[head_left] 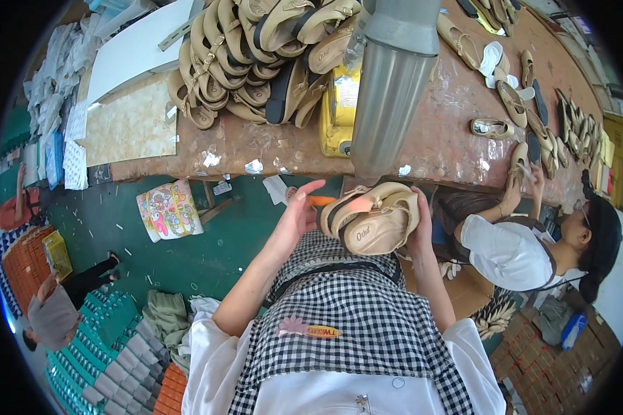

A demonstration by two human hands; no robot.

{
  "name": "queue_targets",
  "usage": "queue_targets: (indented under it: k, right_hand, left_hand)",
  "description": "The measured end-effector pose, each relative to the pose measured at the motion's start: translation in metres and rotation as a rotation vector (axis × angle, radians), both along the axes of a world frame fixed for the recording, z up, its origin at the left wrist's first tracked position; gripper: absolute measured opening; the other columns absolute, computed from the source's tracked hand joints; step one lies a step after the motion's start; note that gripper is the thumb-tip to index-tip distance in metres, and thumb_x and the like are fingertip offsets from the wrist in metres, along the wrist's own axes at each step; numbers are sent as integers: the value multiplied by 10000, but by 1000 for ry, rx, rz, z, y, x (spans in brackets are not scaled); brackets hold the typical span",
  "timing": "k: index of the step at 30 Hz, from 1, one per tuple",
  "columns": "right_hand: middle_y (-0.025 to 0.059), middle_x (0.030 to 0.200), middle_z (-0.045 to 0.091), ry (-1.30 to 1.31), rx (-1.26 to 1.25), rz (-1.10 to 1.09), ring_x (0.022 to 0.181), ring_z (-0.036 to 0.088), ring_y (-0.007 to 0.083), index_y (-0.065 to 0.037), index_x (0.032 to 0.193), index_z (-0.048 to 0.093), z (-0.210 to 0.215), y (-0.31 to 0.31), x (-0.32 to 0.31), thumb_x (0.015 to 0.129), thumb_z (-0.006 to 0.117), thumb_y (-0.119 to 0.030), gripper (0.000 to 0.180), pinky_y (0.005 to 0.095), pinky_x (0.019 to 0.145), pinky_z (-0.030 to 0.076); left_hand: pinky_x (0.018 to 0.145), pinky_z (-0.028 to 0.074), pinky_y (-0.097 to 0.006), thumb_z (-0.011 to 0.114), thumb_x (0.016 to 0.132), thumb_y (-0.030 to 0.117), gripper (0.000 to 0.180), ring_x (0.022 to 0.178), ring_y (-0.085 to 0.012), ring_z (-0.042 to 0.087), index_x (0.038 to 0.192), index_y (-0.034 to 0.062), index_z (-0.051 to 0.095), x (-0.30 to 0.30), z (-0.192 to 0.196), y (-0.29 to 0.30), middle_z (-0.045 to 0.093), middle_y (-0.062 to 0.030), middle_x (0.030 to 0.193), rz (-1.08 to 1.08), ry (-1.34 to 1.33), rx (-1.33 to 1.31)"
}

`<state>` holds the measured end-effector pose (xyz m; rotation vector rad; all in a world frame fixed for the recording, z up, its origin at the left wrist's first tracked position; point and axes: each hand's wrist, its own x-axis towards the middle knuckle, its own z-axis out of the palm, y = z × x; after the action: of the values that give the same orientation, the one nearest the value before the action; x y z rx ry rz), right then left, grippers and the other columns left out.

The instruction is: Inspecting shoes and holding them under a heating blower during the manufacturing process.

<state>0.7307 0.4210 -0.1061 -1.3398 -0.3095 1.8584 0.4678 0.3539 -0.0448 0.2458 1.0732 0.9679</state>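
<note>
A pair of beige sandals (372,218) sits stacked together in front of the person's checked apron (353,304), just below the edge of the long brown workbench (256,142). The sandals are tan all over, with moulded footbeds, wide straps across the top and a lighter rim around the sole; one lies nested against the other, footbeds turned up and a little toward the wearer. Their long axis runs roughly left to right, tilted slightly so the right ends sit higher, and the rounded ends at the left look like the heels, though the overlap makes that hard to be sure of.

The right hand (420,225) is wrapped around the right end of the pair, fingers curled over the edge and gripping it. The left hand (299,211) is open, fingers spread and lifted, just beside the left end of the sandals; whether it touches them I cannot tell.

Directly above hangs a grey metal duct (393,83). A heap of matching sandals (256,62) lies on the bench, and another worker's hand (516,183) holds a shoe at the far right.
</note>
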Motion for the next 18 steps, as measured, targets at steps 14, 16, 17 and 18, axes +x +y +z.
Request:
queue_targets:
  k: [14,16,17,18]
  right_hand:
    - [96,1261,465,-428,309,319,1204,391,198,-39,1282,397,10,44,-40,927,409,-377,490,344,973,316]
    - [86,1222,497,-437,289,309,1162,434,182,-49,1253,436,13,42,-24,930,416,-346,439,327,948,342]
    - [86,1222,497,-439,287,306,1162,434,182,-49,1253,436,13,40,-18,930,416,-346,439,327,948,342]
    - [85,1184,526,-460,282,287,1122,466,173,-44,1229,463,12,37,-11,930,424,-326,413,311,921,361]
  left_hand:
    - [692,531,-276,597,836,211,524,896,-161,609,1249,-16,370,11,-39,-34,575,-104,1067,-244,-77,-214]
    - [705,539,-292,586,845,218,512,888,-170,614,1250,-5,366,25,-39,-33,572,-100,1072,-38,-186,-309]
    - [737,539,-313,567,859,213,496,908,-181,609,1255,0,357,30,-42,-32,567,-99,1087,-20,-207,-323]
    - [737,539,-313,567,859,213,496,908,-181,609,1255,0,357,35,-42,-32,567,-99,1087,-23,-207,-324]
